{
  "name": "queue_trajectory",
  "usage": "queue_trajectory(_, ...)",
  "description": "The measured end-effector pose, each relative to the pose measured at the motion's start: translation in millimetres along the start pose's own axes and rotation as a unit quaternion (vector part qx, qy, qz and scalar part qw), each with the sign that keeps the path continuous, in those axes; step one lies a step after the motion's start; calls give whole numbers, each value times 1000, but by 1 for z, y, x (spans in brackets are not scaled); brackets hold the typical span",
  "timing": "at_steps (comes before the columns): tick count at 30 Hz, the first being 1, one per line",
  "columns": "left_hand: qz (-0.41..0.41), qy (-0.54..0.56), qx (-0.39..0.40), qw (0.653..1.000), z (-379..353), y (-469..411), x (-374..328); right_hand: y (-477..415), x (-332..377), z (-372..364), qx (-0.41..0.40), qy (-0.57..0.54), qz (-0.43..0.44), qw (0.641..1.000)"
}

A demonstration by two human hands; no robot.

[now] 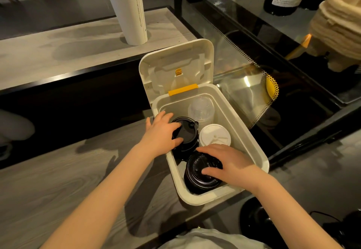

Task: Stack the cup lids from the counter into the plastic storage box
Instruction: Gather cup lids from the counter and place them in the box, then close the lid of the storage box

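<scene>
Right grip (232, 165) pinches near glossy black lids (197, 172) | left grip (162, 133) clasps far round lids (187, 131)

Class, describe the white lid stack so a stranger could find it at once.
Find the open cream storage box on the counter. Inside, just beyond the right hand, sits the white lid stack: its neighbours are two black stacks and one clear stack.

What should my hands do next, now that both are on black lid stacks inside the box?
Probably use the right hand to settle its stack of round black plastic lids level in the near corner of the cream plastic storage box: it looks tilted, its top close to the rim. The left hand grips the other black lid stack, beside the white lid stack.
</scene>
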State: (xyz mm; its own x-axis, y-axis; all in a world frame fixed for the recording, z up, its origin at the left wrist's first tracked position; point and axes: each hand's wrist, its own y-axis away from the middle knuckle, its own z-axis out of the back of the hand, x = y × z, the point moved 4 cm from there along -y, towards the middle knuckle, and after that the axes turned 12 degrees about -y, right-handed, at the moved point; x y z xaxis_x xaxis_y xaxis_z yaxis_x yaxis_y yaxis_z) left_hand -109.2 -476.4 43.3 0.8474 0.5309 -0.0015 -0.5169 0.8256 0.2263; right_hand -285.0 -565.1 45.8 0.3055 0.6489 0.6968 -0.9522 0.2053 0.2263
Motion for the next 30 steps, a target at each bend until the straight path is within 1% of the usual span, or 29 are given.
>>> queue_trajectory(3,2,4,-7,1000,0,2,-1,3,0,2,-14,-2,1,1000)
queue_trajectory(6,4,21,-37,999,2,7,-1,3,4,9,-37,-4,12,999)
queue_trajectory(9,3,27,-111,993,14,13,-1,-4,12,23,-68,-7,20,997)
queue_trajectory(13,4,50,-238,970,53,17,9,-31,33,58,-131,19,73,989)
queue_trajectory(15,15,42,-276,960,75,12,18,-51,43,80,-170,38,105,979)
queue_trajectory(17,23,30,-293,955,98,5,27,-74,52,100,-195,56,119,972)
queue_trajectory(21,61,-12,-279,958,142,-13,39,-118,69,135,-243,108,131,955)
queue_trajectory(24,100,-40,-261,959,166,-27,49,-138,81,158,-278,151,114,942)
queue_trajectory(26,130,-67,-227,963,174,-37,57,-152,83,168,-253,209,77,941)
queue_trajectory(28,144,-87,-183,969,177,-44,62,-165,85,176,-198,256,29,946)
queue_trajectory(30,145,-74,-151,975,176,-48,66,-175,88,182,-154,282,-1,947)
